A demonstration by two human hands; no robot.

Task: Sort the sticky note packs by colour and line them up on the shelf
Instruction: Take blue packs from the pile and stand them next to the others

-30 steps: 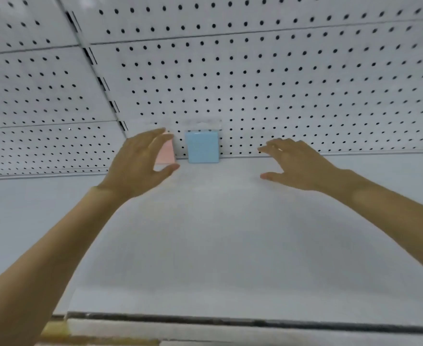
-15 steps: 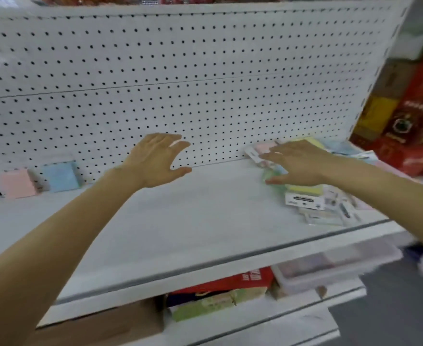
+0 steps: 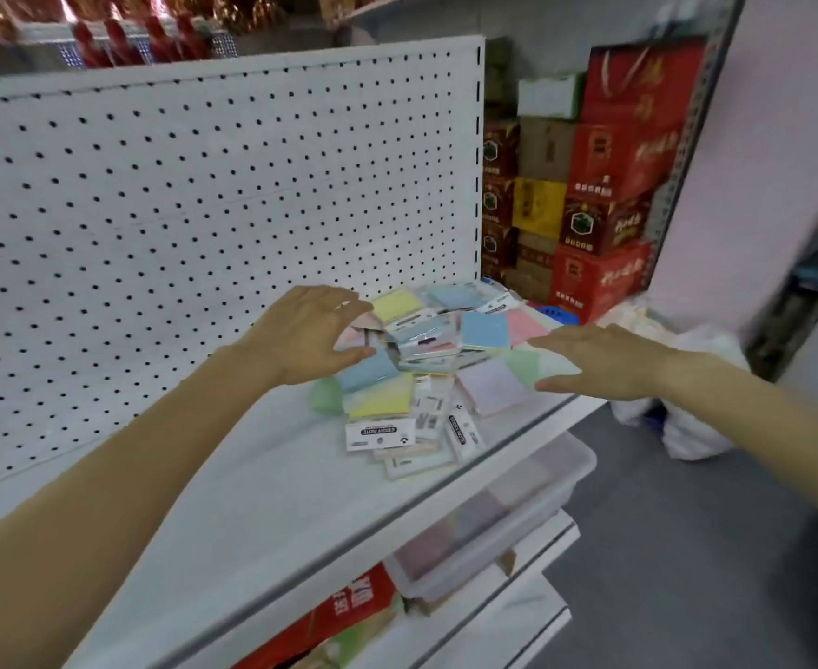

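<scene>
A loose pile of sticky note packs (image 3: 426,369) in yellow, blue, pink, green and lilac lies at the right end of the white shelf (image 3: 262,494). My left hand (image 3: 310,335) hovers over the pile's left side, fingers spread, holding nothing, above a blue pack (image 3: 368,374). My right hand (image 3: 600,362) reaches over the pile's right edge, palm down and fingers apart, just above a green pack (image 3: 525,366) and a lilac pack (image 3: 489,386). A yellow pack (image 3: 380,403) lies at the front of the pile.
A white pegboard (image 3: 204,224) backs the shelf. Red and yellow cartons (image 3: 600,195) are stacked beyond the shelf's right end. A clear plastic bin (image 3: 508,519) sits on the lower shelf, and a white bag (image 3: 692,427) lies on the floor at right.
The view has swung right, away from the pink and blue packs standing at the pegboard. Both hands have come over the loose pile at the shelf's right end.
</scene>
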